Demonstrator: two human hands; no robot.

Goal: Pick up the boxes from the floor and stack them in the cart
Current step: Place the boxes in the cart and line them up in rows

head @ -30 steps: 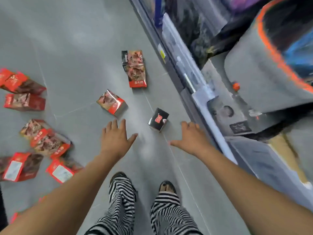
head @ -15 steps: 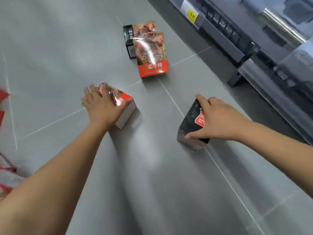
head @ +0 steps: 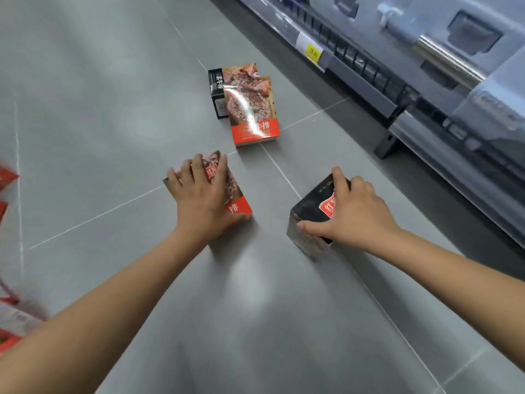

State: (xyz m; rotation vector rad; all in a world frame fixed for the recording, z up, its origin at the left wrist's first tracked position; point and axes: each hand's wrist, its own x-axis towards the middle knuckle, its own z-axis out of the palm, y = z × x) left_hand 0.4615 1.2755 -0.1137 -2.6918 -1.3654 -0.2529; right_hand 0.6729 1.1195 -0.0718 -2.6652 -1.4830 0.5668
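Observation:
On the grey tiled floor [head: 113, 109], my left hand [head: 203, 199] grips a red box with a meat picture [head: 237, 199], fingers over its far edge and thumb at its near right corner. My right hand [head: 352, 213] grips a black box with a red label [head: 311, 207], fingers on its top far edge, thumb on its near side. Two more boxes lie beyond, overlapping: a red-banded meat box [head: 254, 115] on top of a black-edged one [head: 217, 92]. No cart is in view.
A store shelf base [head: 369, 75] with a yellow price tag [head: 313, 53] runs along the right side. Several red boxes [head: 8, 322] lie blurred at the left edge. Open floor stretches between my arms and toward the far left.
A second ago both hands hovered open above the floor. They came down onto the two boxes, and the left-hand box has since turned so its long side points away from me.

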